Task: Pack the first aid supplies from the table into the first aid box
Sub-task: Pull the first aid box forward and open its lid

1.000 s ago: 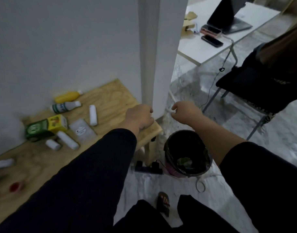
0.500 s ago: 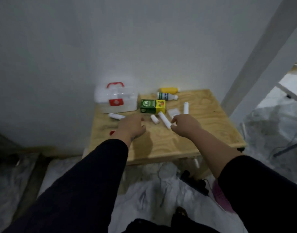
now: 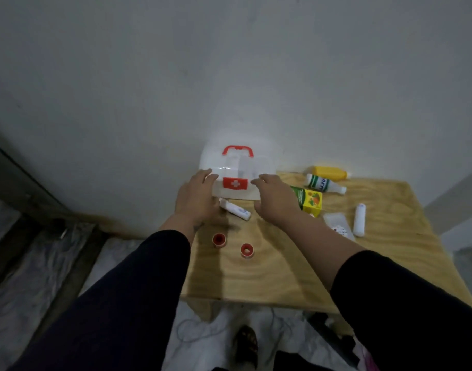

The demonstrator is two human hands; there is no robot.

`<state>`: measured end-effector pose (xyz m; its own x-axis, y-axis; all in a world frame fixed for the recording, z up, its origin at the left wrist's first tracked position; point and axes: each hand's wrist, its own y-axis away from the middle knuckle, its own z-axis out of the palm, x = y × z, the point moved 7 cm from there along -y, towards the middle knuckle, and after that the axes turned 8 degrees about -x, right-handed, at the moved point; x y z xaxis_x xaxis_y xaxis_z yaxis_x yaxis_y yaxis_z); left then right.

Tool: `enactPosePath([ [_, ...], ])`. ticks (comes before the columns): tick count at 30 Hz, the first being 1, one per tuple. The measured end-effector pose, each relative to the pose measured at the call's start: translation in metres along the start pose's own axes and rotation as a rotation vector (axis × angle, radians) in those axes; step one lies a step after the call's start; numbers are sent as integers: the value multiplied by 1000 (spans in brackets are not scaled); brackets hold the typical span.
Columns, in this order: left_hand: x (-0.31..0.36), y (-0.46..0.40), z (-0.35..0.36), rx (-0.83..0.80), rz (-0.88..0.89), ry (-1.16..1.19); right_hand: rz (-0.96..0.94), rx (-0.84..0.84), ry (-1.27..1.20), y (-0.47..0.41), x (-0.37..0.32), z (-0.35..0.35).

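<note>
fingers of both hands spread at the closed first aid box (image 3: 236, 178); contact unclear.

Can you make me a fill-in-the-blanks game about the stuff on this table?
1. The first aid box has a ____ handle.
2. Two small red tape rolls lie on the ____ table.
3. The yellow bottle lies nearest the ____.
4. The left hand and right hand reach toward the ____.

Missing words: red; wooden; wall; box

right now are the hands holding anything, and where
Both hands, left hand and right hand, are at the first aid box sides; a closed grip cannot be told.
</note>
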<state>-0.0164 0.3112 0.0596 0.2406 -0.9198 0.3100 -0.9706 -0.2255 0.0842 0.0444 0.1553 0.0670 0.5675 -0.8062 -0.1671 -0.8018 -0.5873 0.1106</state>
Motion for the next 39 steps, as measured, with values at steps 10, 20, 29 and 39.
enactPosePath([
  [10,-11,-80,28,-1,100,-204,-131,40,283,-79,-14,37],
  [20,-14,-82,35,36,168,-222,-101,55,353,-87,-14,47],
  [29,-5,-54,37,27,213,-266,-119,-14,285,-52,-15,40],
  [39,8,-53,39,-42,382,-375,93,66,149,-20,13,33],
])
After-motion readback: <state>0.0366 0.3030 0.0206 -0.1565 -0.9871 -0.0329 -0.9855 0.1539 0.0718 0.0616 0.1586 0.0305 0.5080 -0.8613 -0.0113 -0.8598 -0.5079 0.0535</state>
